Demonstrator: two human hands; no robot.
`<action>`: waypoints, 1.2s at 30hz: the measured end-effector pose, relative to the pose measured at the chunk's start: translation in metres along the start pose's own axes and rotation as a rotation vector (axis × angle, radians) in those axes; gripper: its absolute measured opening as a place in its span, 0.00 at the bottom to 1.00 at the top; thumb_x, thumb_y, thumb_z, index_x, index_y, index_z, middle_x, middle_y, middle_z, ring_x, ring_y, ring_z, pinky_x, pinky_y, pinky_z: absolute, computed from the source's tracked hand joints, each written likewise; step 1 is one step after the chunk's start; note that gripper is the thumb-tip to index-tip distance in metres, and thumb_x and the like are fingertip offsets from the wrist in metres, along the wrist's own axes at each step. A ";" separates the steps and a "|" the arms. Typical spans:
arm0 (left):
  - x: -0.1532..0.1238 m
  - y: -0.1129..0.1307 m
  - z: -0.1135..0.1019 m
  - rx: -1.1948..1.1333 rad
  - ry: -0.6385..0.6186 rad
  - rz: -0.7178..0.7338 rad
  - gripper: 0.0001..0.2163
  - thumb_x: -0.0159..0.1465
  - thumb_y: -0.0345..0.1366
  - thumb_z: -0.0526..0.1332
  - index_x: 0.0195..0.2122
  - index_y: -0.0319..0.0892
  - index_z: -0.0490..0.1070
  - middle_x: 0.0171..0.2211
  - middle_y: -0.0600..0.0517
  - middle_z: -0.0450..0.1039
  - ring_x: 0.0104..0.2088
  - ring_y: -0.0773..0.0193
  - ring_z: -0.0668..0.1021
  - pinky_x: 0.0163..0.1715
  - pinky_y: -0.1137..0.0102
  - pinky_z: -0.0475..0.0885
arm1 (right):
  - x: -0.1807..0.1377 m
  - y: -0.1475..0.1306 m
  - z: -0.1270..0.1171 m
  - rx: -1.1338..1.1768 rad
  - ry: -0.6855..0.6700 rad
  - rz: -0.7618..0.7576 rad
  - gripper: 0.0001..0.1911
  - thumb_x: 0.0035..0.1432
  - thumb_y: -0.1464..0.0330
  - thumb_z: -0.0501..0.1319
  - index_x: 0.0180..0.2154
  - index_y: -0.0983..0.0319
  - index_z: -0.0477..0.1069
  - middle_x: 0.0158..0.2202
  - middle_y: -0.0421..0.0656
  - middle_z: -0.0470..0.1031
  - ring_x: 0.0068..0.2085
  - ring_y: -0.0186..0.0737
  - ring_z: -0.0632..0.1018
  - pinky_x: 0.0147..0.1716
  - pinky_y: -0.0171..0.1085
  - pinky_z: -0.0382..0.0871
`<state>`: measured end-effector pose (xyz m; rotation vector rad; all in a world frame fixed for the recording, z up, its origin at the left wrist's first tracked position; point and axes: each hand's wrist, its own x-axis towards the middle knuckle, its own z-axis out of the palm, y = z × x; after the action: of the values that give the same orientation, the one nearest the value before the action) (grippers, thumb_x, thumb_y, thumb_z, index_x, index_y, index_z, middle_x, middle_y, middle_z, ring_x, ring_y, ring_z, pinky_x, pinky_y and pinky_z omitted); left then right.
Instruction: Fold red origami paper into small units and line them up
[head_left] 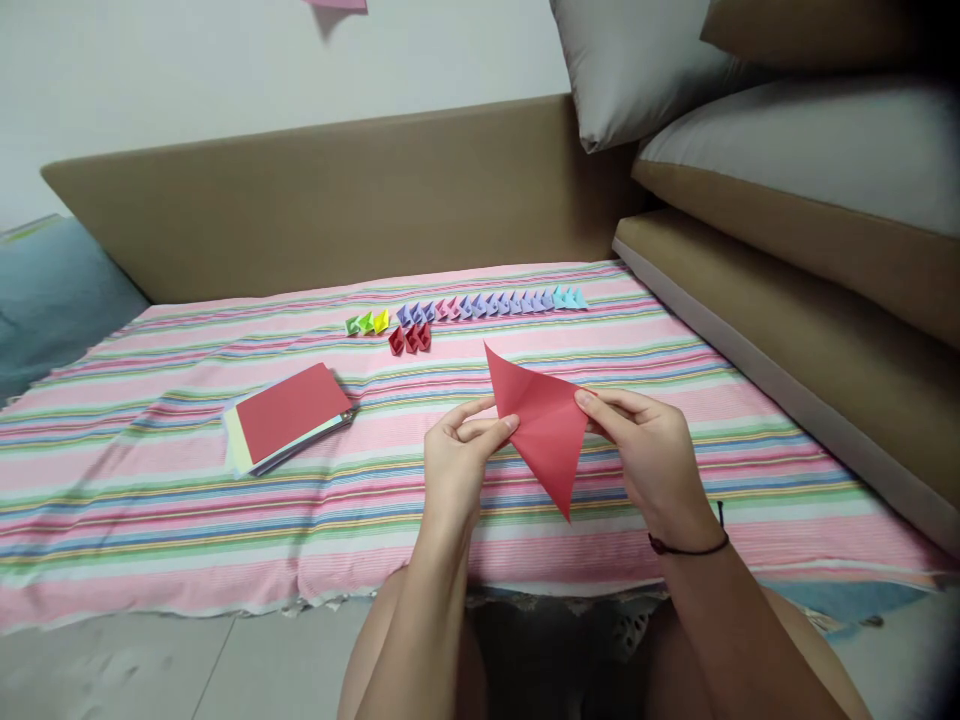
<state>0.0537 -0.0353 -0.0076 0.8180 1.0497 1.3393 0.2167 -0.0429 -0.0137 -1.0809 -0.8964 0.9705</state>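
Observation:
A red sheet of paper (541,412) with crease lines hangs in the air between my two hands, its pointed corners up at the left and down at the right. My left hand (466,450) pinches its left edge, thumb on the near face and fingers behind. At the right corner, my right hand (646,440) grips it between thumb and fingers; a dark cord bracelet circles that wrist. Beyond the sheet stand three small dark red folded paper pieces (411,340). Behind them runs a row of purple, pink and light blue folded pieces (491,305).
A stack of coloured paper (292,412), red on top, lies at the left on the striped cloth (172,500). Green and yellow folded pieces (367,322) sit at the row's left end. Cushions (795,170) pile up at the right; a brown backrest (360,200) borders the back.

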 end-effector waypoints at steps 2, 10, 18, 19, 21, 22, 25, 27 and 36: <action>-0.001 0.002 0.001 -0.008 -0.006 -0.007 0.21 0.44 0.33 0.73 0.39 0.35 0.72 0.25 0.48 0.79 0.26 0.65 0.79 0.32 0.71 0.74 | 0.000 -0.001 0.000 -0.009 -0.004 -0.010 0.06 0.48 0.65 0.68 0.30 0.61 0.79 0.28 0.41 0.79 0.30 0.35 0.76 0.31 0.33 0.74; 0.000 0.007 -0.004 -0.002 0.016 0.019 0.26 0.40 0.34 0.74 0.41 0.36 0.70 0.22 0.50 0.78 0.24 0.65 0.78 0.31 0.70 0.73 | -0.002 0.001 0.002 -0.041 -0.039 0.002 0.07 0.49 0.65 0.68 0.30 0.61 0.79 0.29 0.42 0.79 0.30 0.35 0.77 0.31 0.33 0.73; 0.003 0.008 -0.008 -0.024 0.038 0.028 0.27 0.39 0.35 0.74 0.41 0.37 0.70 0.24 0.48 0.79 0.25 0.63 0.79 0.33 0.68 0.73 | -0.001 0.001 0.001 -0.068 -0.049 0.003 0.08 0.48 0.63 0.68 0.31 0.61 0.79 0.29 0.42 0.79 0.30 0.37 0.77 0.32 0.36 0.74; 0.003 0.008 -0.008 -0.035 0.032 0.026 0.28 0.39 0.35 0.74 0.42 0.38 0.69 0.25 0.48 0.79 0.26 0.63 0.79 0.34 0.68 0.73 | -0.001 0.001 0.000 -0.073 -0.054 0.001 0.08 0.48 0.63 0.68 0.31 0.61 0.79 0.30 0.42 0.79 0.31 0.38 0.78 0.32 0.36 0.74; 0.003 0.008 -0.008 -0.036 0.027 0.020 0.31 0.38 0.36 0.75 0.44 0.39 0.68 0.27 0.47 0.80 0.27 0.62 0.80 0.33 0.68 0.73 | -0.001 0.001 0.000 -0.097 -0.067 0.001 0.09 0.49 0.62 0.67 0.31 0.61 0.79 0.31 0.43 0.80 0.33 0.39 0.78 0.33 0.37 0.74; 0.003 0.008 -0.008 -0.026 0.033 0.019 0.31 0.38 0.36 0.75 0.45 0.39 0.68 0.26 0.47 0.80 0.27 0.61 0.80 0.33 0.67 0.73 | -0.001 0.001 0.000 -0.112 -0.074 0.002 0.09 0.48 0.62 0.67 0.31 0.61 0.79 0.32 0.43 0.80 0.33 0.40 0.78 0.34 0.37 0.74; 0.003 0.009 -0.009 0.001 0.060 0.019 0.29 0.38 0.35 0.75 0.43 0.38 0.70 0.24 0.48 0.79 0.25 0.61 0.80 0.33 0.67 0.74 | -0.001 0.002 0.000 -0.135 -0.081 0.002 0.10 0.48 0.62 0.68 0.30 0.62 0.79 0.31 0.44 0.80 0.33 0.41 0.78 0.34 0.38 0.74; 0.003 0.010 -0.011 -0.015 0.059 0.022 0.29 0.39 0.35 0.74 0.44 0.38 0.69 0.24 0.48 0.79 0.26 0.61 0.80 0.34 0.67 0.74 | -0.001 0.003 -0.001 -0.139 -0.078 -0.003 0.10 0.47 0.62 0.68 0.30 0.62 0.78 0.31 0.44 0.80 0.33 0.41 0.78 0.33 0.38 0.74; 0.003 0.013 -0.014 -0.021 0.033 0.041 0.29 0.41 0.33 0.73 0.46 0.38 0.68 0.25 0.48 0.79 0.27 0.62 0.80 0.36 0.67 0.75 | 0.001 0.002 -0.004 -0.166 -0.094 -0.004 0.10 0.47 0.62 0.68 0.30 0.61 0.79 0.31 0.44 0.80 0.33 0.40 0.78 0.33 0.38 0.73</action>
<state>0.0356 -0.0328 -0.0008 0.8078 1.0482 1.4000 0.2204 -0.0431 -0.0161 -1.1804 -1.0701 0.9625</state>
